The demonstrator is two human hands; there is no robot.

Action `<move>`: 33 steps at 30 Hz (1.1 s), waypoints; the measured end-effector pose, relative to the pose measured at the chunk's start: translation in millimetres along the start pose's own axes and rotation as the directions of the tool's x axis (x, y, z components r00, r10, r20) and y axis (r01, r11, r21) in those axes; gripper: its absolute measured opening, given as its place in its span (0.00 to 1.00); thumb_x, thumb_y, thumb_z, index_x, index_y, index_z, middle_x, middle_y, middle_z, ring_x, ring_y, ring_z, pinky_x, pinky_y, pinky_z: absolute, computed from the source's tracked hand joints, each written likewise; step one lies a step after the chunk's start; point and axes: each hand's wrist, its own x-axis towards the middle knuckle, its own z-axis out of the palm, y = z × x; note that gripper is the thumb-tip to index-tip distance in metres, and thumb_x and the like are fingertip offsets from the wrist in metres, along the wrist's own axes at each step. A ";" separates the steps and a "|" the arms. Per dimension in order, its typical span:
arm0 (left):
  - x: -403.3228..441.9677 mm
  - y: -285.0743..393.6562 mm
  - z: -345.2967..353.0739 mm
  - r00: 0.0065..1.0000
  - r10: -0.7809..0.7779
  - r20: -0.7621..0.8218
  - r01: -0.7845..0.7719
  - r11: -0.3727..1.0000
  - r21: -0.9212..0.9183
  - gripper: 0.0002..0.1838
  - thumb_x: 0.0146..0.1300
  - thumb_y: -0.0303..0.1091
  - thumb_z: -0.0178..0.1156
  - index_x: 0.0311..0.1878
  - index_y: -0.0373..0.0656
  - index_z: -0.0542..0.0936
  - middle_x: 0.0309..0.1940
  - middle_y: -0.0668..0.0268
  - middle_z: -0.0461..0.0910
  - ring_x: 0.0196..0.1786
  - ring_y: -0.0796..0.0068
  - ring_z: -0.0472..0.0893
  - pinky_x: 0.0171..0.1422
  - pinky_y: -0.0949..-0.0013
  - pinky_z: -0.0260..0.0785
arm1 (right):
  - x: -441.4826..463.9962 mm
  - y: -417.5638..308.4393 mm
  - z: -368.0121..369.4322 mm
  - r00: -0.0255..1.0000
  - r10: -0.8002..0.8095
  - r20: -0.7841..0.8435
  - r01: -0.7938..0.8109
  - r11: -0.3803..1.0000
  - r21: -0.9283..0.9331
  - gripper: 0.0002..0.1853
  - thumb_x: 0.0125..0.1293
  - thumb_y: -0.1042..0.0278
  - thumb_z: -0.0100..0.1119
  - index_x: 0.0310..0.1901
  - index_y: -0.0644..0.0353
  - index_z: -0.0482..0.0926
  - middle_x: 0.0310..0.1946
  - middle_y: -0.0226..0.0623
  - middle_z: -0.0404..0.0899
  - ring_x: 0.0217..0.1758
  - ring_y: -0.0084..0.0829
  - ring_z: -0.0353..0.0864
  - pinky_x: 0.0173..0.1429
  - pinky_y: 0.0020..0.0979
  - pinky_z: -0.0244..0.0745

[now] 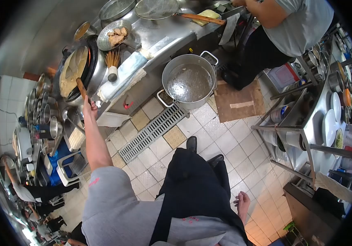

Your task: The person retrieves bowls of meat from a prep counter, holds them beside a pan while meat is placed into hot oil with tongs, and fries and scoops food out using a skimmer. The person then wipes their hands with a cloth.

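Note:
My left hand is closed around the wooden handle of a cooking tool. The metal end of that tool rests in a wok of pale yellowish liquid; its exact shape is hard to make out. Beside the wok stands a bamboo brush with its bristles spread upward. A perforated strainer holding several browned pieces of food sits behind it. My right hand hangs low by my side, fingers loosely curled and apart, holding nothing visible.
A large two-handled pot of liquid stands on the floor by the stove counter, near a drain grate. Another person works at the upper right, over a cardboard sheet. A metal shelf carries plates and pans.

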 end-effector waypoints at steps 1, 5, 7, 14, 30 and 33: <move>-1.4 -0.3 3.5 1.000 0.010 -0.011 -0.010 1.000 0.003 0.18 0.59 0.53 0.60 0.35 0.50 0.69 0.18 0.71 0.66 0.14 0.85 0.60 0.15 0.81 0.46 | 0.7 1.1 -1.8 1.000 0.002 -0.002 -0.002 1.000 0.001 0.20 0.65 0.57 0.53 0.50 0.66 0.72 0.27 0.36 0.77 0.18 0.23 0.76 0.18 0.20 0.65; 14.1 -3.0 -3.3 0.998 -0.046 -0.031 0.046 0.999 0.008 0.21 0.57 0.51 0.62 0.41 0.45 0.70 0.22 0.65 0.71 0.16 0.80 0.66 0.16 0.80 0.56 | 3.7 14.7 -13.6 0.999 0.045 0.008 -0.045 0.999 -0.023 0.21 0.64 0.56 0.54 0.50 0.66 0.72 0.27 0.37 0.77 0.19 0.23 0.76 0.18 0.20 0.64; 13.5 -2.5 -10.9 0.999 -0.029 -0.028 0.030 0.999 0.030 0.23 0.56 0.52 0.63 0.42 0.41 0.71 0.23 0.64 0.72 0.19 0.78 0.70 0.19 0.79 0.64 | 7.0 19.8 -20.0 0.999 0.032 0.017 -0.032 0.999 -0.030 0.21 0.64 0.56 0.54 0.50 0.66 0.72 0.28 0.37 0.77 0.19 0.23 0.76 0.18 0.20 0.65; -43.6 -10.0 -6.5 0.903 0.356 -0.242 -0.210 0.855 0.475 0.29 0.46 0.53 0.69 0.35 0.32 0.76 0.23 0.58 0.75 0.28 0.63 0.75 0.35 0.65 0.74 | 2.5 40.8 -24.0 0.995 0.016 -0.097 -0.017 1.000 -0.011 0.21 0.65 0.56 0.53 0.49 0.68 0.72 0.28 0.40 0.78 0.19 0.26 0.77 0.19 0.23 0.68; -402.8 -275.0 162.3 -0.007 0.149 0.989 -0.995 0.097 -0.022 0.32 0.57 0.28 0.59 0.64 0.33 0.58 0.63 0.49 0.57 0.60 0.55 0.64 0.58 0.60 0.60 | -31.4 167.3 9.4 0.883 0.136 -0.448 -0.151 0.989 0.004 0.18 0.57 0.56 0.56 0.37 0.65 0.80 0.31 0.51 0.80 0.38 0.47 0.80 0.45 0.39 0.73; -433.6 -325.3 156.7 -0.006 -0.268 0.963 -0.972 0.230 0.058 0.32 0.56 0.26 0.60 0.64 0.37 0.59 0.64 0.50 0.53 0.55 0.56 0.68 0.54 0.65 0.64 | -32.2 215.8 10.4 0.851 0.251 -0.460 -0.181 0.965 0.192 0.17 0.56 0.56 0.55 0.33 0.64 0.81 0.32 0.51 0.80 0.39 0.48 0.79 0.46 0.40 0.73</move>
